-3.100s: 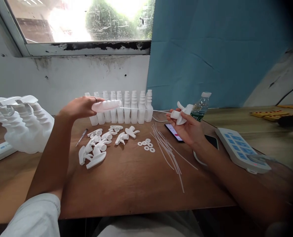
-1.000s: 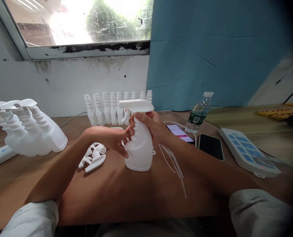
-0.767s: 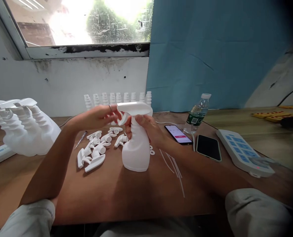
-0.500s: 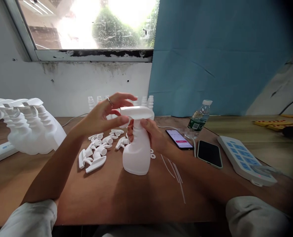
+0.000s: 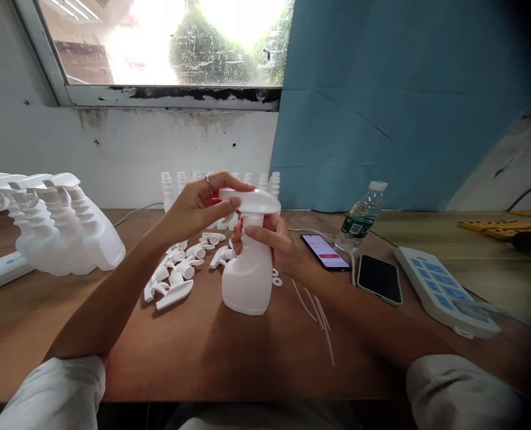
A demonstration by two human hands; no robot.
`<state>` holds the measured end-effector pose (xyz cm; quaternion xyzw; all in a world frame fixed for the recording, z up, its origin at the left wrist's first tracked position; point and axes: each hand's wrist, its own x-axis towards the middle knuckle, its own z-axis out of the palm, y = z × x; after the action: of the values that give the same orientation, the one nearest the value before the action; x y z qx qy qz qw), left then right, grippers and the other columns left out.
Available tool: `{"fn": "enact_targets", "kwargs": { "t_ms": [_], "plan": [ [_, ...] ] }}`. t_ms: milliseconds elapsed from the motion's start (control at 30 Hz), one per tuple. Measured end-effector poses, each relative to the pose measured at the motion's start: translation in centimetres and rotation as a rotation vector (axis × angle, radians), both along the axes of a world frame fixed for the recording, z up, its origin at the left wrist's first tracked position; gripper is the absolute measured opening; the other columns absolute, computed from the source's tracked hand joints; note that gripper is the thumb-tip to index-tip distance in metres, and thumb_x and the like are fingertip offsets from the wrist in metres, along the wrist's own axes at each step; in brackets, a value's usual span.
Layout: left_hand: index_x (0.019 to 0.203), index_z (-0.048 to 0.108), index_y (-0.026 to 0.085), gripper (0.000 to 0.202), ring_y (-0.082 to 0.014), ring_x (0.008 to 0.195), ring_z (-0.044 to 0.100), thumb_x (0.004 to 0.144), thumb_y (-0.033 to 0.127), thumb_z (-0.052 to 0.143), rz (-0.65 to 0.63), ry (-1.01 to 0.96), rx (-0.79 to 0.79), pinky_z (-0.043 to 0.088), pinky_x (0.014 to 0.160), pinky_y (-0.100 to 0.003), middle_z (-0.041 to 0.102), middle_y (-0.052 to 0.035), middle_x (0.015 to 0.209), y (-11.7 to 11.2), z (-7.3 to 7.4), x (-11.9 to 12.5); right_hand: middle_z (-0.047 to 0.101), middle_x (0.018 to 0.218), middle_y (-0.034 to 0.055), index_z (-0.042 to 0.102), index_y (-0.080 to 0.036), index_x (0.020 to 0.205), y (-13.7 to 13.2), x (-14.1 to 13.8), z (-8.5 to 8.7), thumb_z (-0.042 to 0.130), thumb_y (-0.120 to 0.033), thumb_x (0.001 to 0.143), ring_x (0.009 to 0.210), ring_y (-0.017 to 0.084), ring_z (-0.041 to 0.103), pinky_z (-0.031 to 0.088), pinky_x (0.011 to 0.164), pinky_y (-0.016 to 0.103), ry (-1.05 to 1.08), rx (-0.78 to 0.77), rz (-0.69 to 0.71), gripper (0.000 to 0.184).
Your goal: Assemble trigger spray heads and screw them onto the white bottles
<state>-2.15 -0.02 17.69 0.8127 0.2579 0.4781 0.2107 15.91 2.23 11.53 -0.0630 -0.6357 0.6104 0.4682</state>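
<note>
A white spray bottle (image 5: 246,286) stands upright on the brown table in front of me. On its neck sits a white trigger spray head (image 5: 258,202), its nozzle end toward the left. My left hand (image 5: 209,200) grips that nozzle end, thumb on the near side and fingers over the top. Around the bottle's neck, just under the head, my right hand (image 5: 276,242) is wrapped. Several loose trigger spray heads (image 5: 175,292) lie to the left of the bottle. Thin white tubes (image 5: 321,313) and small white rings (image 5: 277,281) lie to its right.
Bottles with heads fitted (image 5: 68,233) stand at the left beside a power strip (image 5: 0,272). More bottle necks (image 5: 166,185) show behind my hands. Rightward are two phones (image 5: 325,252), (image 5: 379,279), a water bottle (image 5: 364,215) and another power strip (image 5: 444,292).
My left hand has closed from hovering apart onto the spray head's nozzle end. The head has turned slightly, and my right thumb has shifted lower on the neck.
</note>
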Motion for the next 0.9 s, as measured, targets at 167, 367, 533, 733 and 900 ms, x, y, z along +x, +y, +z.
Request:
{"fn": "enact_targets", "kwargs": {
  "t_ms": [167, 367, 533, 733, 900],
  "plan": [
    [0.106, 0.068, 0.021, 0.024, -0.0107, 0.068, 0.059, 0.087, 0.035, 0.065, 0.000, 0.011, -0.017, 0.050, 0.060, -0.023, 0.065, -0.0043, 0.088, -0.23, 0.10, -0.03, 0.061, 0.076, 0.0032, 0.059, -0.017, 0.093, 0.05, 0.01, 0.05, 0.068, -0.035, 0.079, 0.062, 0.015, 0.057, 0.049, 0.058, 0.029, 0.007, 0.008, 0.038, 0.025],
    [0.105, 0.068, 0.021, 0.023, -0.0106, 0.068, 0.060, 0.086, 0.033, 0.066, -0.017, -0.010, -0.027, 0.051, 0.062, -0.023, 0.066, -0.0047, 0.092, -0.19, 0.09, -0.07, 0.060, 0.075, 0.0017, 0.057, -0.019, 0.094, -0.11, -0.02, -0.03, 0.071, -0.033, 0.078, 0.061, 0.015, 0.057, 0.049, 0.058, 0.030, -0.007, 0.011, -0.025, 0.025],
    [0.106, 0.069, 0.020, 0.024, -0.0107, 0.068, 0.059, 0.086, 0.033, 0.067, -0.028, -0.014, -0.027, 0.051, 0.061, -0.023, 0.065, -0.0049, 0.089, -0.21, 0.16, -0.06, 0.062, 0.080, 0.0041, 0.056, -0.019, 0.094, -0.39, -0.11, 0.07, 0.064, -0.039, 0.081, 0.064, 0.017, 0.060, 0.050, 0.057, 0.032, 0.052, -0.044, 0.046, 0.025],
    [0.107, 0.069, 0.019, 0.026, -0.0112, 0.070, 0.059, 0.085, 0.032, 0.068, -0.068, -0.034, -0.083, 0.052, 0.063, -0.023, 0.066, -0.0055, 0.090, -0.24, 0.23, -0.21, 0.063, 0.080, 0.0031, 0.051, -0.022, 0.100, -0.45, -0.09, -0.08, 0.066, -0.043, 0.081, 0.064, 0.018, 0.061, 0.051, 0.058, 0.033, 0.061, -0.042, 0.025, 0.033],
    [0.106, 0.069, 0.018, 0.024, -0.0096, 0.068, 0.059, 0.085, 0.029, 0.068, -0.090, -0.036, -0.095, 0.052, 0.062, -0.022, 0.066, -0.0046, 0.088, -0.05, 0.21, -0.31, 0.064, 0.083, 0.0030, 0.051, -0.021, 0.105, -0.53, -0.13, -0.07, 0.067, -0.036, 0.082, 0.062, 0.016, 0.061, 0.049, 0.055, 0.029, 0.086, 0.005, -0.014, 0.032]
  ]
}}
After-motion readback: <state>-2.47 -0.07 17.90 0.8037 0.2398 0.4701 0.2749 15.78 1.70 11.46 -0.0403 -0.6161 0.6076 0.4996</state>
